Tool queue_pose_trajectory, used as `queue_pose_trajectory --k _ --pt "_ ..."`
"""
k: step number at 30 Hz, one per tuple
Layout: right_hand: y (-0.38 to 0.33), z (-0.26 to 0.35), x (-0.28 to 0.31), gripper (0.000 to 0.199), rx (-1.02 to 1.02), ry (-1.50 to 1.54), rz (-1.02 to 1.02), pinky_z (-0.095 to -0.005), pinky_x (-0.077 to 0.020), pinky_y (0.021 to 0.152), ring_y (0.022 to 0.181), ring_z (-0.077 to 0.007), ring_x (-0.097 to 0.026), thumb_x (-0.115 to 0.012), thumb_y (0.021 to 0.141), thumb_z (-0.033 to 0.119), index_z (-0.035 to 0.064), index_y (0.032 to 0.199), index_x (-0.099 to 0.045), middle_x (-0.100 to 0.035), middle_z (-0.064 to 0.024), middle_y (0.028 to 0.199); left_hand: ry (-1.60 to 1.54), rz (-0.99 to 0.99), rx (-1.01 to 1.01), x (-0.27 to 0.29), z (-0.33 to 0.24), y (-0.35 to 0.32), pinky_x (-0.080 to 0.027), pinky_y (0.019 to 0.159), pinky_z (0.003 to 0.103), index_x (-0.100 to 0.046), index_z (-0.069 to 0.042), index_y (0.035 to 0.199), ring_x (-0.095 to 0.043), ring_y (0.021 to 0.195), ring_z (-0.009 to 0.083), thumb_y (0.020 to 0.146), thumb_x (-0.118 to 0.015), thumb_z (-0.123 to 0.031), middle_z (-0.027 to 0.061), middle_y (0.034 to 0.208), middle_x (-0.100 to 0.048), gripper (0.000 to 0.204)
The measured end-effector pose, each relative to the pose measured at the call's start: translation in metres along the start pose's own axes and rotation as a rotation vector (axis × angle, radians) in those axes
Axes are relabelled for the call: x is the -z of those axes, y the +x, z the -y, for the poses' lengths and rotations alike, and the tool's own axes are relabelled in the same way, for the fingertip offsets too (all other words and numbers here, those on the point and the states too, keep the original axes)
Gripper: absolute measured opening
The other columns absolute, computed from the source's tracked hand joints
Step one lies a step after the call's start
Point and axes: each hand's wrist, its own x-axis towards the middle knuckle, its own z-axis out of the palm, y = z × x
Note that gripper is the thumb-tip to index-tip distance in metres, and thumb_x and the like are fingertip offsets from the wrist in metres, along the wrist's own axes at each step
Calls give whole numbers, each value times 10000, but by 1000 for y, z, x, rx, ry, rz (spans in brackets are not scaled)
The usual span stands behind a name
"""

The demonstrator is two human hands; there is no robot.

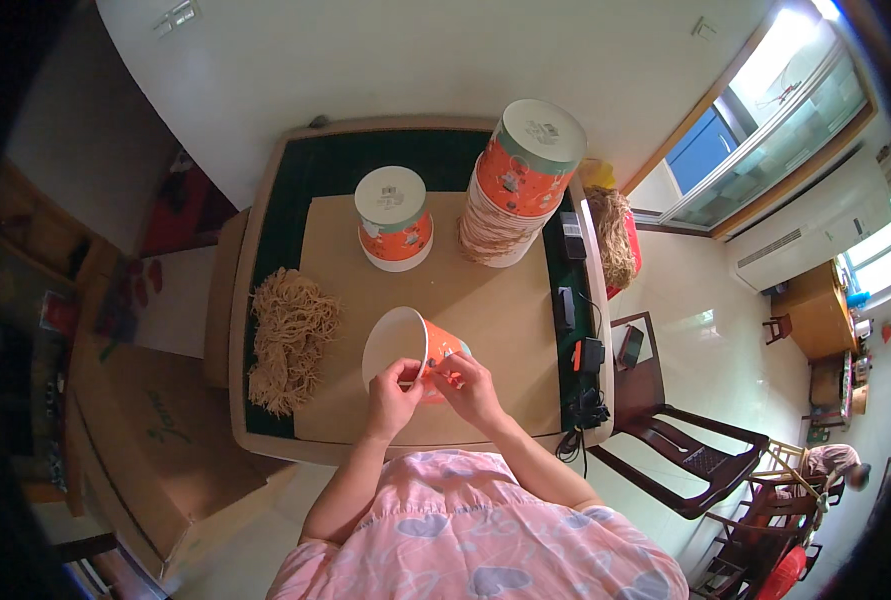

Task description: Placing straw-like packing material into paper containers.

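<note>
Nearest the person, both hands meet at the lower rim of an orange paper bucket tipped on its side over the brown board. The left hand pinches the rim at about 7 o'clock of the white mouth; the right hand closes its fingertips on the orange wall just beside it, at 5 o'clock. The bucket's long axis runs from the open mouth at 10 o'clock back to its base at 4 o'clock. A heap of tan handle cords lies at 9 o'clock. Farther off stand a short bucket stack and a tall leaning bucket stack.
</note>
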Motion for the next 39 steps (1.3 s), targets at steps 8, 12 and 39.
queue_pose_trajectory --k 8,12,39 --pt "1 -8 -1 87 6 20 18 -270 -475 597 695 -166 -571 -647 744 33 23 813 -595 -566 -65 806 -16 -3 -11 -2 -2 0 -523 668 267 -593 3 924 -643 754 157 770 -581 31 103 826 -657 157" --pt "2 -13 -4 76 -6 -17 23 -273 -475 597 687 -181 -571 -638 753 39 23 808 -588 -562 -75 798 -67 17 -19 -4 7 2 -517 656 266 -607 10 935 -643 736 156 784 -568 19 105 808 -659 156" --pt "-4 -24 0 411 -273 270 146 -245 -498 611 683 -111 -582 -441 818 -75 81 1198 -455 -615 -88 977 -241 132 283 -22 85 29 -493 576 273 -609 2 810 -610 624 124 765 -567 -27 65 669 -629 68"
